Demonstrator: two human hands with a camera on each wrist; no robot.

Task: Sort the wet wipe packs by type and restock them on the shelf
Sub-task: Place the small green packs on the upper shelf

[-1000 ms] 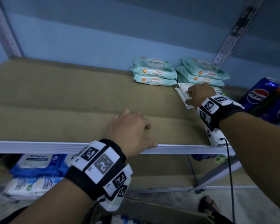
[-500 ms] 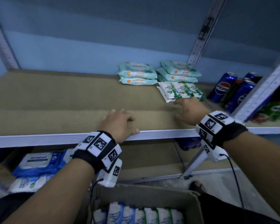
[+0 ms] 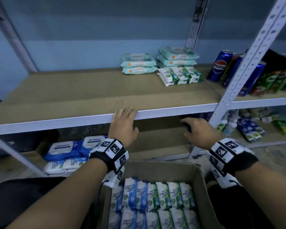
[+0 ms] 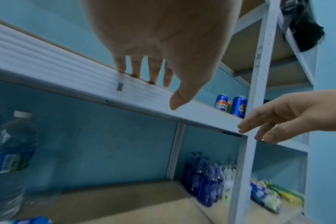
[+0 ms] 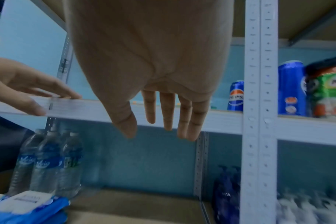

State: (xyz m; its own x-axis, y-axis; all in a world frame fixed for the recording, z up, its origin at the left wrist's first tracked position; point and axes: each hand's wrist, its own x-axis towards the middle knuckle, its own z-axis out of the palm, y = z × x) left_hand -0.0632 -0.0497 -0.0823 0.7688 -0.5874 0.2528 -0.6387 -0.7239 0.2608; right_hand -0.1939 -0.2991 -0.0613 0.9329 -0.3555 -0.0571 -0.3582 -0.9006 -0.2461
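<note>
The left hand (image 3: 124, 125) is reaching forward with its palm down and its straight fingers (image 4: 136, 66) resting on the front edge of the shelf (image 3: 172, 111), the thumb hanging free below the white rail; it is holding nothing. The right hand (image 3: 199, 132) is hovering in the air just below that rail, off to the right, palm down, with its fingers (image 5: 168, 112) stretched out loosely and slightly spread, gripping nothing and touching nothing. Both forearms are angling in from the lower corners of the head view, each wearing a black wrist strap with white marker tags. On the shelf board, toward the back right, two stacks of pale green wipe packs (image 3: 139, 63) are lying side by side, and a row of small white and green wipe packs (image 3: 180, 76) is sitting just in front of the right stack. Directly under the hands, a cardboard box (image 3: 203, 182) is standing open with more small packs (image 3: 155, 195) in blue and green upright in rows inside it. Blue and white wipe packs (image 3: 64, 149) are lying on the lower shelf to the left. Soda cans (image 3: 220, 65) are standing on the neighbouring shelf to the right.
</note>
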